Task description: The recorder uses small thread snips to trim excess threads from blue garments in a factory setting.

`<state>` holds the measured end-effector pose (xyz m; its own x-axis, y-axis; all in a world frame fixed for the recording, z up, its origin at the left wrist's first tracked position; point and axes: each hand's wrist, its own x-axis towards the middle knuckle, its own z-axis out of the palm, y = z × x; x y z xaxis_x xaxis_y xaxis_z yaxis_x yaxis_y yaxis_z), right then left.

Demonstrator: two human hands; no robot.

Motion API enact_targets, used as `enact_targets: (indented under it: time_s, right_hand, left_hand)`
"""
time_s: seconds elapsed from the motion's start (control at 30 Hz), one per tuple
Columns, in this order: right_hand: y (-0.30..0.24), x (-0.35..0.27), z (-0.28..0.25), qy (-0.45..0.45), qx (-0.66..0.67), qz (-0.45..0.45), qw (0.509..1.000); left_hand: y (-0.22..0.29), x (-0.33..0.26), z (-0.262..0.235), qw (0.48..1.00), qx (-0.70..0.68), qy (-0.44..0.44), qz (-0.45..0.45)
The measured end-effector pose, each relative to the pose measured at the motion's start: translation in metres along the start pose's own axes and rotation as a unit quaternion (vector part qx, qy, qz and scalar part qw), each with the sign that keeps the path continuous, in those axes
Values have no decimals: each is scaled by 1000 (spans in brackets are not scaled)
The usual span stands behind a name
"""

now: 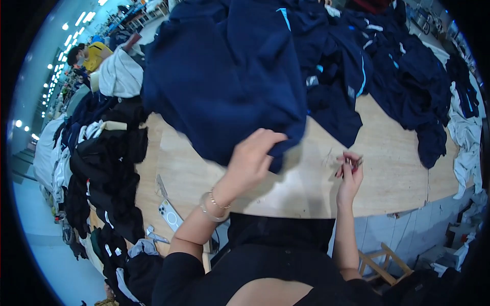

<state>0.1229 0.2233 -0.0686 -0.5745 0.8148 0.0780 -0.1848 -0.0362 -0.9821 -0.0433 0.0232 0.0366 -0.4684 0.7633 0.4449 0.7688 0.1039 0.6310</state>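
My left hand [250, 158], with bracelets at its wrist, is closed on the lower edge of a navy garment [229, 81]. The cloth hangs raised above the table, slightly blurred, and hides much of what lies behind it; a light blue strip shows near its top. To the right, over the bare wood, my right hand [349, 176] has its fingers curled round small thread snips [352, 162], whose metal and reddish parts show between the fingers. Loose thread bits lie on the wood beside that hand.
More navy garments [408, 81] heap across the far side of the wooden table [388, 178]. Black garments [107, 163] pile at the left, near a phone [170, 215]. White cloth [464, 137] hangs at the right edge. A wooden stool [385, 265] stands below right. A person in yellow [94, 56] is far left.
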Motion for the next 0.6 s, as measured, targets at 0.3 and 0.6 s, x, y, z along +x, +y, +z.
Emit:
enact_targets:
  time_s: [0.3, 0.6]
  right_hand:
    - [3, -3, 37, -181, -90, 27, 979]
    - [1, -9, 39, -217, -244, -43, 944]
  left_hand:
    - [-121, -41, 52, 961, -59, -88, -255]
    - [-55, -61, 32, 906, -273, 216, -241]
